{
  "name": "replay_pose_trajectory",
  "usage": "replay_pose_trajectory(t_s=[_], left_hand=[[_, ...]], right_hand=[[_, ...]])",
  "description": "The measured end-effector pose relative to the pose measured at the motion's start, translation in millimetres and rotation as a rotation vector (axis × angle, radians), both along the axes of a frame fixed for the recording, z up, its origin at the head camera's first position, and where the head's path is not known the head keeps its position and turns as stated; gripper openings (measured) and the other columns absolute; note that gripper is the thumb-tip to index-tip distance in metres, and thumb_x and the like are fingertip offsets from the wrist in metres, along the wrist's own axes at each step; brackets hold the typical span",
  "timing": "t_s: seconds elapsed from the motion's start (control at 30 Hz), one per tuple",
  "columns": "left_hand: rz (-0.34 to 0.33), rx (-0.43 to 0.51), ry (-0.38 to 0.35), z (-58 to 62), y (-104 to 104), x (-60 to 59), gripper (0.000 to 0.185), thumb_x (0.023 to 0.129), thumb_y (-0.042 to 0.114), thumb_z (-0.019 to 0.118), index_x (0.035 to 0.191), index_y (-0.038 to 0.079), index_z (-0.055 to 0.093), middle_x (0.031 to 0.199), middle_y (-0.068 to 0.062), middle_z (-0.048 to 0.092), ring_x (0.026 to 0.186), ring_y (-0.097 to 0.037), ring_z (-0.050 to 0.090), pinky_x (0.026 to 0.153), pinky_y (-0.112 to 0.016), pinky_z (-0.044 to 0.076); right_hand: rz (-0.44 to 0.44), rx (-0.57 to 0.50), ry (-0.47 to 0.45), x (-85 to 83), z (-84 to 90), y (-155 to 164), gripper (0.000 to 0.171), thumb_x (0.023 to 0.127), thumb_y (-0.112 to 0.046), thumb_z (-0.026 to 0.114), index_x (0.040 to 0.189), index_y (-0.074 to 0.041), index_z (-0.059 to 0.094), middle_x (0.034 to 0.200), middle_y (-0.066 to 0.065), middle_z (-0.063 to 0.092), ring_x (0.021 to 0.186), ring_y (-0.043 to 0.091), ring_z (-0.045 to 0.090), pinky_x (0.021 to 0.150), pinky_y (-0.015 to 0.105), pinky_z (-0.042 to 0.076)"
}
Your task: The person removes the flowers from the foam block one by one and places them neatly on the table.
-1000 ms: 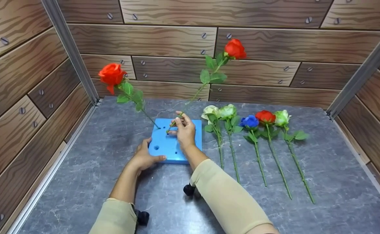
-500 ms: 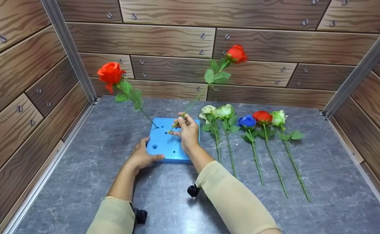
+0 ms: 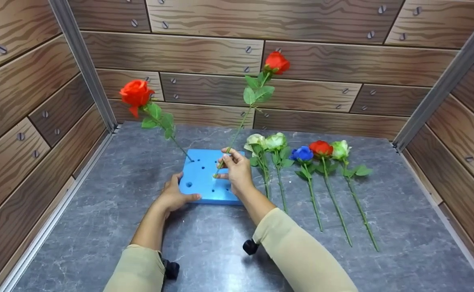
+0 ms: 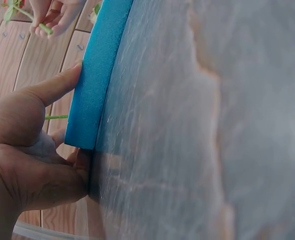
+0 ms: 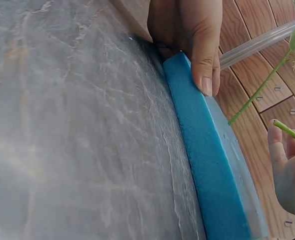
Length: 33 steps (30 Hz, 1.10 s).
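Observation:
A blue foam block (image 3: 199,178) with several holes in its top lies on the table. My left hand (image 3: 173,198) grips its near left corner, the thumb (image 4: 62,84) on the upper edge and the other fingers round the side, partly hidden. Between thumb and fingers, my right hand (image 3: 238,172) pinches the lower stem of a red artificial rose (image 3: 277,63). In the right wrist view the cut stem end (image 5: 282,126) hangs apart from the block's top. Another red rose (image 3: 135,93) stands in a hole near the back left corner, leaning left.
Right of the block, several roses lie in a row: two pale green-white ones (image 3: 275,142), a blue one (image 3: 302,154), a red one (image 3: 321,148) and another green-white one (image 3: 340,150). Wood-patterned walls (image 3: 204,52) with metal posts (image 3: 440,81) enclose the grey marbled table (image 3: 99,211).
My right hand has brought the stem end nearer me and rightward over the block, and the held rose stands more upright. My left hand keeps its grip. The head view has shifted slightly.

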<state>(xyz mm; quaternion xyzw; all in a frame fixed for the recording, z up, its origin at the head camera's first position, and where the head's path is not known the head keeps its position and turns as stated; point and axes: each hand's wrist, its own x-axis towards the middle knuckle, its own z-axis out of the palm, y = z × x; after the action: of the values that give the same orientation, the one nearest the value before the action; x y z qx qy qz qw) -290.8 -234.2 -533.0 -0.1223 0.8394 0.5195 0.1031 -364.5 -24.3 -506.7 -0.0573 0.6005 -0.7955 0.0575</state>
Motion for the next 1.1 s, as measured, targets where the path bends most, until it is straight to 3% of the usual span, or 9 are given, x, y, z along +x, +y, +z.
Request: replay_pose_trajectory(t_s=[0.33, 0.6, 0.87, 1.1], left_hand=[[-0.005, 0.001, 0.012, 0.6, 0, -0.7, 0.114, 0.089, 0.032, 0.091, 0.173, 0.01, 0.017, 0.176, -0.031, 0.014, 0.165, -0.052, 0.016, 0.133, -0.065, 0.023], [-0.025, 0.001, 0.019, 1.7, -1, 2.4, 0.114, 0.09, 0.033, 0.09, 0.173, 0.01, 0.016, 0.177, -0.03, 0.01, 0.165, -0.052, 0.014, 0.132, -0.067, 0.024], [-0.043, 0.005, 0.019, 1.6, -2, 4.5, 0.113, 0.092, 0.034, 0.089, 0.174, 0.01, 0.015, 0.177, -0.03, 0.01, 0.165, -0.053, 0.014, 0.131, -0.068, 0.026], [-0.047, 0.007, 0.018, 0.7, -1, 4.7, 0.114, 0.091, 0.034, 0.09, 0.173, 0.009, 0.014, 0.177, -0.031, 0.01, 0.165, -0.054, 0.014, 0.132, -0.068, 0.024]], right_hand=[[0.059, 0.105, -0.03, 13.7, 4.2, 19, 0.026, 0.114, -0.013, 0.055, 0.135, -0.008, 0.069, 0.096, 0.004, 0.068, 0.082, 0.018, 0.069, 0.065, 0.038, 0.067], [0.13, 0.155, -0.032, 19.9, 1.4, 39, 0.026, 0.114, -0.011, 0.055, 0.135, -0.005, 0.069, 0.095, 0.005, 0.068, 0.08, 0.019, 0.068, 0.063, 0.038, 0.066], [0.19, 0.278, -0.026, 24.0, -3.3, 59, 0.033, 0.113, -0.013, 0.057, 0.142, 0.002, 0.064, 0.096, 0.003, 0.069, 0.081, 0.016, 0.07, 0.062, 0.033, 0.065], [0.216, 0.311, -0.055, 30.5, -5.7, 71, 0.033, 0.112, -0.015, 0.06, 0.141, 0.001, 0.065, 0.096, 0.003, 0.07, 0.08, 0.016, 0.07, 0.06, 0.032, 0.064]])
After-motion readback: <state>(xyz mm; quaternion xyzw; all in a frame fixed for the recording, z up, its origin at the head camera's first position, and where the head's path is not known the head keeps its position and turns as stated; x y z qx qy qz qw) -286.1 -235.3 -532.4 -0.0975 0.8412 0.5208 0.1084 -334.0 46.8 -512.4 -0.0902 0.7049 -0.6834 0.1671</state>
